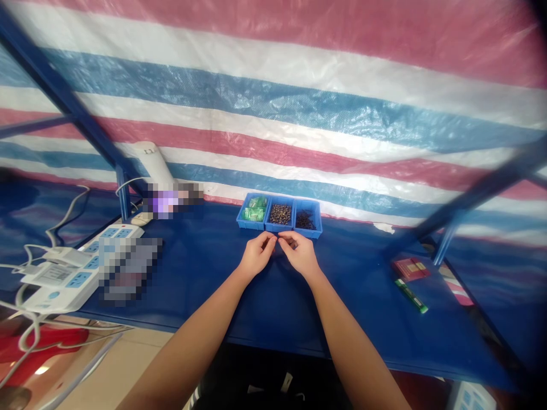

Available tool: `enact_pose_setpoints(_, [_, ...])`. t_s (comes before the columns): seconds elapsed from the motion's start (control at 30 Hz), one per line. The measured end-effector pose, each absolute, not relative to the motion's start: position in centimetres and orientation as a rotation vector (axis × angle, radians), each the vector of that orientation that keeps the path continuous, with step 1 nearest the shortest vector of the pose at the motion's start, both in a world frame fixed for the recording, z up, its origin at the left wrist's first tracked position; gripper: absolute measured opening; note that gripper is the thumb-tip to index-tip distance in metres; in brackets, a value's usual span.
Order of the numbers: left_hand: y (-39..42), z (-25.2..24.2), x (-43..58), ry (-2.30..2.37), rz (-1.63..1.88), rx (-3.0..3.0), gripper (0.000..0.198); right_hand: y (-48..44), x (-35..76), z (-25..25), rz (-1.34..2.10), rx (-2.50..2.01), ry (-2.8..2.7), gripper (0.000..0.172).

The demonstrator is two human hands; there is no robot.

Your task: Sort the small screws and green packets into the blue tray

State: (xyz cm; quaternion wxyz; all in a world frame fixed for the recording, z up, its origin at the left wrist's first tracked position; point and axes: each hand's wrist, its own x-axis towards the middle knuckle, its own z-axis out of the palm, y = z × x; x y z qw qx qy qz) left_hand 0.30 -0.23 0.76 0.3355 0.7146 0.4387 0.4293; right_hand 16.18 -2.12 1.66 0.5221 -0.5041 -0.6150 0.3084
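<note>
Just in front of the small blue bins, my left hand (258,254) and my right hand (298,253) are close together, each with thumb and fingers pinched. Anything between the fingertips is too small to make out. Green packets (254,214) lie in the left bin (250,225). Many small brass-and-dark metal pieces (281,214) fill the middle bin (278,226). In the right bin (308,233) are thin dark pieces (305,220) that look like screws. The three bins stand side by side on the blue table (273,307).
At left are a white power strip (92,262) with plugs and cables, a blurred-out flat object (132,270) and a white cylinder (154,165). A red box (411,269) and a green narrow pack (411,296) lie at right. Blue frame bars (72,114) and a striped sheet (273,102) rise behind.
</note>
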Motion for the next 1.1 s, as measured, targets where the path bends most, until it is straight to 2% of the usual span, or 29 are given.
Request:
enact_pose_setpoints(0.1, [-0.28,0.85,0.22,1.152,1.098,1.871,0.034,-2.29,16.06,1.91,0.705,-1.209,-1.482,0.02])
enact_pose_setpoints(0.4, [-0.16,0.61,0.34,1.151,1.138,1.815,0.024,-2.39,15.94,1.94,0.704,-1.217,-1.489,0.018])
enact_pose_setpoints(0.57, [-0.12,0.57,0.18,1.187,1.122,1.859,0.033,-2.43,15.78,1.87,0.668,-1.189,-1.543,0.016])
enact_pose_setpoints(0.8, [-0.18,0.44,0.33,1.116,1.178,1.771,0.023,-2.39,15.82,1.93,0.669,-1.188,-1.548,0.018])
enact_pose_setpoints(1.1, [-0.13,0.55,0.16,1.213,1.154,1.842,0.032,-2.38,15.56,1.73,0.702,-1.176,-1.528,0.017])
